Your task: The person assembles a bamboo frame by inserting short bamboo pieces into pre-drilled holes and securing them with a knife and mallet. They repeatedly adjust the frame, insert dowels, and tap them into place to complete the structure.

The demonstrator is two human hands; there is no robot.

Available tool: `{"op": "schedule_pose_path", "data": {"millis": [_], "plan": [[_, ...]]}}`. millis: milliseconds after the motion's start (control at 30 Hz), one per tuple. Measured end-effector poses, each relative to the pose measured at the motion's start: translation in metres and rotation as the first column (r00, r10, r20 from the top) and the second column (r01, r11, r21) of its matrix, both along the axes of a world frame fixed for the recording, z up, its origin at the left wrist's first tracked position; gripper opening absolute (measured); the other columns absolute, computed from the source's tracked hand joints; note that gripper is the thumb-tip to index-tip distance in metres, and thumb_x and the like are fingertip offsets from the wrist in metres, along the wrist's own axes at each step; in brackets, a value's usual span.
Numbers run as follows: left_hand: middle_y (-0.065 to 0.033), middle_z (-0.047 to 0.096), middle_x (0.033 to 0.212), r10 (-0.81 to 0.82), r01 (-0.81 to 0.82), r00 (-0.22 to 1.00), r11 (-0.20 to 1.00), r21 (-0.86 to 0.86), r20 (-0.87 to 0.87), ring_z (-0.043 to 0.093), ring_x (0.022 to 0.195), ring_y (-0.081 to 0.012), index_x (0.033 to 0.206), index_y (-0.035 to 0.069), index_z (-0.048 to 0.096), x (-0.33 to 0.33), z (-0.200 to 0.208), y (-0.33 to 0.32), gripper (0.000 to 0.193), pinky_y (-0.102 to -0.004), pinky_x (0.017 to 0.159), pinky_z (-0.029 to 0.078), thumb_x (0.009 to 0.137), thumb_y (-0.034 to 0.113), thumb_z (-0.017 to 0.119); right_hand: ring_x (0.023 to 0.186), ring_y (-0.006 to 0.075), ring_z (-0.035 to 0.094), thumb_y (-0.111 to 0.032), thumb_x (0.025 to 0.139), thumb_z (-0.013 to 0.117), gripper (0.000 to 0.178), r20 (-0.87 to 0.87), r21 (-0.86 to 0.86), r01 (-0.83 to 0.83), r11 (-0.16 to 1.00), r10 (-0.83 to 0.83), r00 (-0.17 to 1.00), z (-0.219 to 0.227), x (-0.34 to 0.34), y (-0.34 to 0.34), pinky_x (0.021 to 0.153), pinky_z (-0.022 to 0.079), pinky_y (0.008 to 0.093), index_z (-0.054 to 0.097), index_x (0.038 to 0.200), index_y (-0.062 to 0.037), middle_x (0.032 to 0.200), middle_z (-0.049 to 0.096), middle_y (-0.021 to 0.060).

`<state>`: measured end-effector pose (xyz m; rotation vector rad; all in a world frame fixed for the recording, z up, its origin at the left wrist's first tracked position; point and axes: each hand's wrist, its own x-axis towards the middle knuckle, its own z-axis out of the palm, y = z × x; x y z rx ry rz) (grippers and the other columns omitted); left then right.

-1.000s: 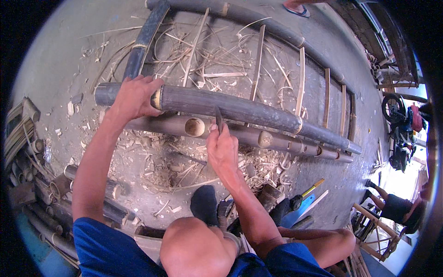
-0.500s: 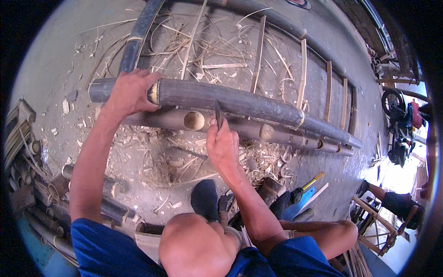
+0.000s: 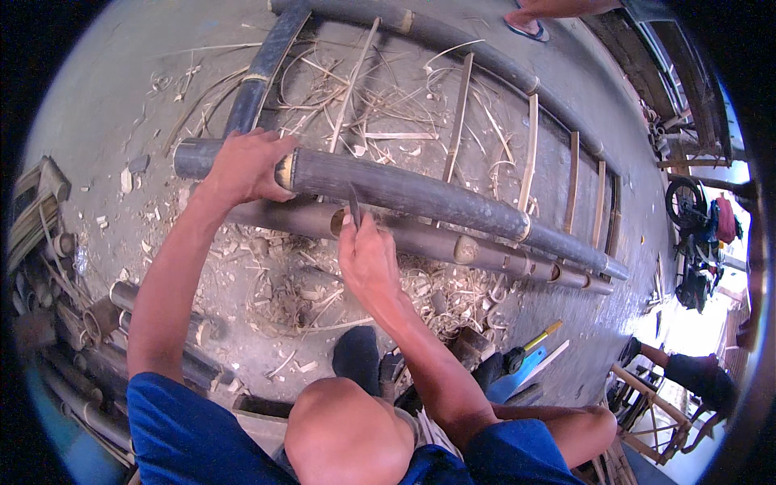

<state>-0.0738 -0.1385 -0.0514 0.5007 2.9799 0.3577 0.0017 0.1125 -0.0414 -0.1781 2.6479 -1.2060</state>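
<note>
My left hand (image 3: 247,168) is wrapped round a thick dark bamboo pole (image 3: 404,184) close to its left end, beside a pale node ring. My right hand (image 3: 369,257) grips a small knife (image 3: 354,204), its handle hidden in the fist. The dark blade points up against the near side of the pole. Just below lies a second, browner bamboo pole (image 3: 422,234) with round holes cut along it. The knife hand covers part of one hole.
Thin slats (image 3: 529,153) join the dark pole to a far bamboo pole (image 3: 477,48). Shavings (image 3: 283,283) litter the floor. Cut bamboo pieces (image 3: 73,380) are piled at left. A blue tool (image 3: 517,372) lies right of my foot. Another person's foot (image 3: 527,26) is at the top.
My right hand has moved left along the pole with the knife. The pole's left end and my left hand appear slightly further right. More of the other person's leg shows at the top.
</note>
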Motion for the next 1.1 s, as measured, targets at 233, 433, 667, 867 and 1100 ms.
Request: {"op": "schedule_pose_path", "data": {"millis": [233,433,667,867,1100], "plan": [[-0.0128,0.07,0.105,-0.025,0.025,0.999,1.0,0.018,0.027,0.067,0.105,-0.0352,0.123,0.012,0.065,-0.003,-0.003,-0.003,0.077,-0.0484,0.089,0.053,0.057,0.042,0.091,0.078,0.056,0.065,-0.021,0.106,0.049,0.033,0.077,0.003,0.061,0.998,-0.061,0.995,-0.004,-0.001,-0.008,0.069,0.05,0.0602,0.062,0.111,0.0088,0.08,0.066,0.0337],[-0.0139,0.071,0.109,-0.023,0.023,1.0,0.999,0.024,-0.009,0.068,0.105,-0.036,0.122,0.012,0.066,-0.002,-0.006,-0.004,0.076,-0.048,0.09,0.054,0.057,0.04,0.092,0.07,0.0532,0.067,-0.02,0.102,0.052,0.028,-0.051,0.107,0.025,0.994,-0.02,0.998,-0.015,0.002,-0.008,0.065,0.054,0.0608,0.059,0.107,0.0067,0.074,0.067,0.0323],[-0.0108,0.07,0.107,-0.016,0.018,0.997,0.999,-0.027,0.073,0.067,0.108,-0.0316,0.122,0.012,0.065,-0.007,0.002,0.0,0.074,-0.0496,0.089,0.052,0.058,0.041,0.09,0.071,0.054,0.065,-0.024,0.105,0.052,0.032,0.137,0.156,-0.088,0.984,0.067,0.988,-0.019,0.055,0.021,0.066,0.051,0.059,0.06,0.107,0.0071,0.073,0.065,0.0316],[-0.0106,0.07,0.11,0.043,-0.042,0.999,0.999,-0.022,0.034,0.064,0.113,-0.0322,0.125,0.014,0.064,0.003,0.007,0.006,0.078,-0.0516,0.092,0.049,0.057,0.04,0.091,0.07,0.0487,0.068,-0.026,0.102,0.057,0.029,0.249,0.34,-0.045,0.939,-0.043,0.968,-0.033,0.11,0.108,0.062,0.054,0.0572,0.059,0.11,0.002,0.071,0.066,0.027],[-0.01,0.067,0.113,0.054,-0.054,0.998,0.998,-0.034,-0.022,0.062,0.112,-0.0327,0.125,0.014,0.063,0.014,0.01,0.01,0.079,-0.0508,0.097,0.045,0.055,0.035,0.091,0.078,0.0467,0.071,-0.038,0.098,0.063,0.043,0.257,0.554,-0.2,0.809,0.062,0.964,-0.055,0.145,0.196,0.067,0.058,0.0542,0.057,0.124,-0.0038,0.086,0.072,0.0249]]}}
